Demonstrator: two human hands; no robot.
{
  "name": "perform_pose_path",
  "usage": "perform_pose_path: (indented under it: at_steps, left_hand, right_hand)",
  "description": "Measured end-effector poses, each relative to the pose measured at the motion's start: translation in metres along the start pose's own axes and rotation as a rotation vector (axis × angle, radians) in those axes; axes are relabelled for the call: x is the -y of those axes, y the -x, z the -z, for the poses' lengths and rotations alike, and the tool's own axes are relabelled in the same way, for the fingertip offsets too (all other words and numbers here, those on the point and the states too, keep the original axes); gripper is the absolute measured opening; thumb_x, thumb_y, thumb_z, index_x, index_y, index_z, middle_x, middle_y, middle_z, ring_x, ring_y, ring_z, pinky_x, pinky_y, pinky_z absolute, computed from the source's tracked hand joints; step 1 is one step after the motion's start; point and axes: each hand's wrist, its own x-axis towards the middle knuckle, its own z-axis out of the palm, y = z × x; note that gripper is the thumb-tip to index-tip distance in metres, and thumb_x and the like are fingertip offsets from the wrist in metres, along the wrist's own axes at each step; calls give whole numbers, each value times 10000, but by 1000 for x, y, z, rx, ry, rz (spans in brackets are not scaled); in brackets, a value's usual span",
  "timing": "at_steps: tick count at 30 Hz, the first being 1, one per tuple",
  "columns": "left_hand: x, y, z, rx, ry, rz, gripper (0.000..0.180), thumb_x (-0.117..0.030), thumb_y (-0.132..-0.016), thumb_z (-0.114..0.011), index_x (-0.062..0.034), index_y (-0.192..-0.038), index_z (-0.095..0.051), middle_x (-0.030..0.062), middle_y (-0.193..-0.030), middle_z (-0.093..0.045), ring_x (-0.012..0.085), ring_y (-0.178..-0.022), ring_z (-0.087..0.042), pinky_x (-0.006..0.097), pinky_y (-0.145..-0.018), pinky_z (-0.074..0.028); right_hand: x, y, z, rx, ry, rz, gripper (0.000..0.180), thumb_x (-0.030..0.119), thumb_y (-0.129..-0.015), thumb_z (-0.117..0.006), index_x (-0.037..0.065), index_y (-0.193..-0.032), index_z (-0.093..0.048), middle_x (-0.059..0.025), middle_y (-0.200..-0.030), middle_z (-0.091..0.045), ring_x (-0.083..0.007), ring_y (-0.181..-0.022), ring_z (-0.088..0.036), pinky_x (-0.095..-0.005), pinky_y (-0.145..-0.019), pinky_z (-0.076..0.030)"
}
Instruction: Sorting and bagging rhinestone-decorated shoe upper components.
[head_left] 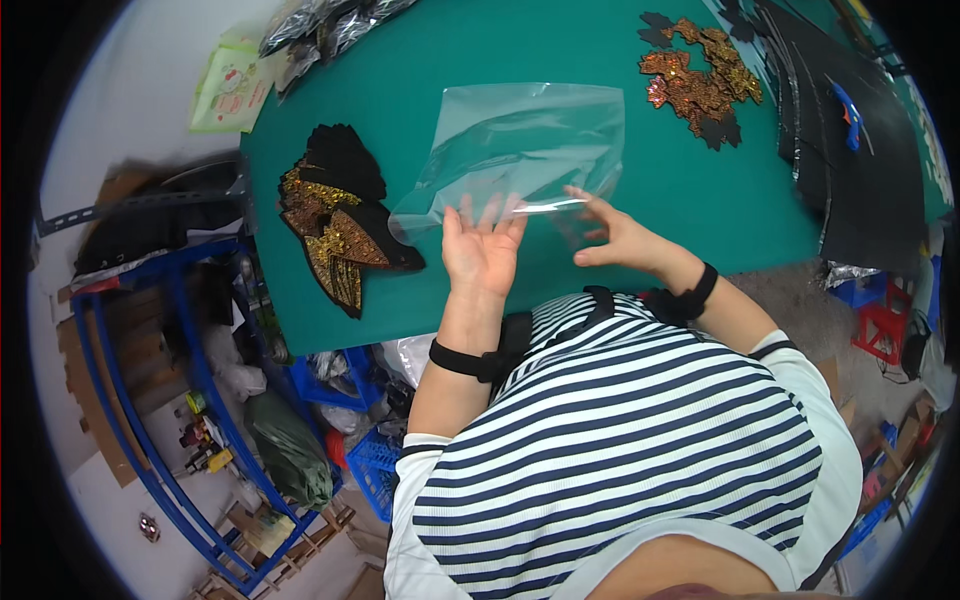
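A clear plastic bag (530, 130) lies spread over the green table in front of me, its near edge lifted and catching the light. My left hand (485, 245) is palm up, fingers stretched and apart, with the fingertips behind or inside the bag's near edge; I cannot tell which. At the bag's near right corner is my right hand (625, 238), thumb and fingers apart, the fingertips touching or very close to the film. Left of the bag sits a pile of black pieces with gold and copper sequins (330, 225), shaped like wings or leaves.
More copper-and-gold sequin pieces (700, 80) lie at the far right of the green table (450, 290). Black sheets (860, 190) cover its right end, with a blue-handled tool (848, 115) on top. A blue metal rack (180, 400) stands at the left. A red stool (884, 325) is at right.
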Motion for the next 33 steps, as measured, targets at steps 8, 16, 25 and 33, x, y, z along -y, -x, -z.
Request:
perform_pose_path:
  at_steps: [8,16,25,33]
  left_hand:
    - [-6,12,1,120,-701,104,497,-397,-921,-456,-3,-1225,-452,149,-1217,-446,284,-1102,-456,437,-930,-403]
    - [12,42,-10,702,-1736,-1244,374,-171,-689,-730,-63,-1026,-611,93,-1035,-557,258,-939,-547,345,-775,-465]
    - [38,22,-26,819,-1510,-1256,279,72,-640,-671,-25,-895,-610,103,-830,-611,237,-799,-595,307,-687,-483]
    - [45,36,-49,958,-1406,-1365,376,110,-606,-662,-13,-955,-598,118,-919,-599,266,-829,-593,319,-701,-487]
  right_hand:
    - [20,3,24,-6,-566,-158,257,228,-896,-518,0,-810,-599,-173,-903,-646,-224,-839,-630,-338,-757,-487]
    - [38,25,49,13,-787,-130,265,267,-876,-549,33,-752,-540,-176,-880,-636,-241,-785,-616,-331,-708,-483]
    - [60,34,45,-43,-721,127,166,173,-789,-658,50,-797,-546,-167,-915,-634,-225,-810,-607,-336,-740,-492]
    - [73,47,54,40,-546,142,128,26,-791,-601,8,-908,-553,-130,-950,-627,-195,-903,-612,-298,-778,-504]
